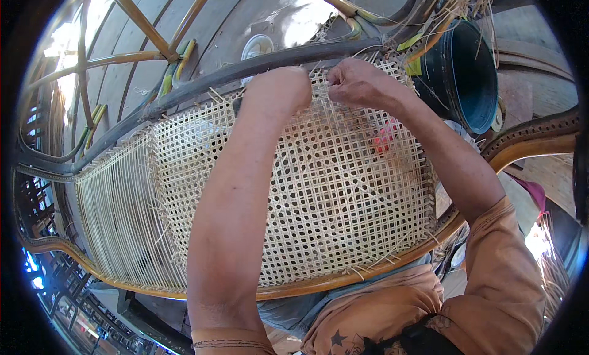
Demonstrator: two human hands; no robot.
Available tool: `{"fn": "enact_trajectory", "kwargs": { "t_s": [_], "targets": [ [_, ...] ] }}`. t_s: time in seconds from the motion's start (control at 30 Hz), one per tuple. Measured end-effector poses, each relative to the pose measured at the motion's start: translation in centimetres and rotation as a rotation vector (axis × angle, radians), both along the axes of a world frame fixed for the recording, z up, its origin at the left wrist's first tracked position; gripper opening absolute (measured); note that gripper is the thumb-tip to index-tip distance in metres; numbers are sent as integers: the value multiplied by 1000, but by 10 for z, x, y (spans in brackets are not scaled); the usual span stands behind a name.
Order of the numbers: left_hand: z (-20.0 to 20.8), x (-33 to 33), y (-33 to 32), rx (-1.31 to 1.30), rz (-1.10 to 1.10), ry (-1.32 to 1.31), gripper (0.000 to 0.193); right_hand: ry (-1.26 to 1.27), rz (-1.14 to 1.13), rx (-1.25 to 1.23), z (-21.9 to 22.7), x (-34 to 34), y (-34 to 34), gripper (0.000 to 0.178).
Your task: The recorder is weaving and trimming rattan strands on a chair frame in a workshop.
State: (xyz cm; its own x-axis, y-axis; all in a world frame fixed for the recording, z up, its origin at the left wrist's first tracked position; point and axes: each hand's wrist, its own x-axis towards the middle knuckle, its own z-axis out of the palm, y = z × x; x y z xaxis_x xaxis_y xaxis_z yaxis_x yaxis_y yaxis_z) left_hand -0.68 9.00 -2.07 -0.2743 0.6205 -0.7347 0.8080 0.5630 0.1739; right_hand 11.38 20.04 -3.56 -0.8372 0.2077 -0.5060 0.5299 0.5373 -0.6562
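Observation:
A woven cane panel (331, 214) with an open mesh spans a curved wooden frame in front of me. My left hand (285, 88) is closed at the panel's far edge, against the dark far rail (202, 86); its fingertips are hidden. Just to its right, my right hand (359, 83) is closed in a pinch at the same edge. Whatever thin piece either hand grips does not show. At the left end, parallel cane strands (116, 201) run across the frame without cross weaving. Loose cane ends stick out along both edges.
A dark bucket (432, 73) lies tipped at the far right, near bunched loose fibres (469, 2). Beyond the rail are a white container (257, 46) and rattan poles (138, 20). The frame's glossy near rail (331, 284) passes close to my body. Something red (383, 137) shows through the mesh.

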Motion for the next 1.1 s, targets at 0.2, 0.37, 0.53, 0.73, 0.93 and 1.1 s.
{"fn": "enact_trajectory", "kwargs": {
  "t_s": [0.2,0.37,0.53,0.73,0.93,1.1],
  "targets": [
    [-5,16,-15,307,-26,129,21,-11,15,39,0,-1,1,20],
    [-3,22,-24,323,-6,132,24,-1,39,14,-5,0,5,20],
    [3,26,-24,203,70,96,26,168,199,192,-17,-6,1,19],
    [7,10,-8,11,109,27,32,280,348,474,-17,-2,-9,15],
    [9,-3,-7,-122,95,-123,37,361,265,390,-19,4,-8,13],
    [3,4,-2,-29,141,-13,33,217,111,469,-23,4,-31,11]
  ]
}}
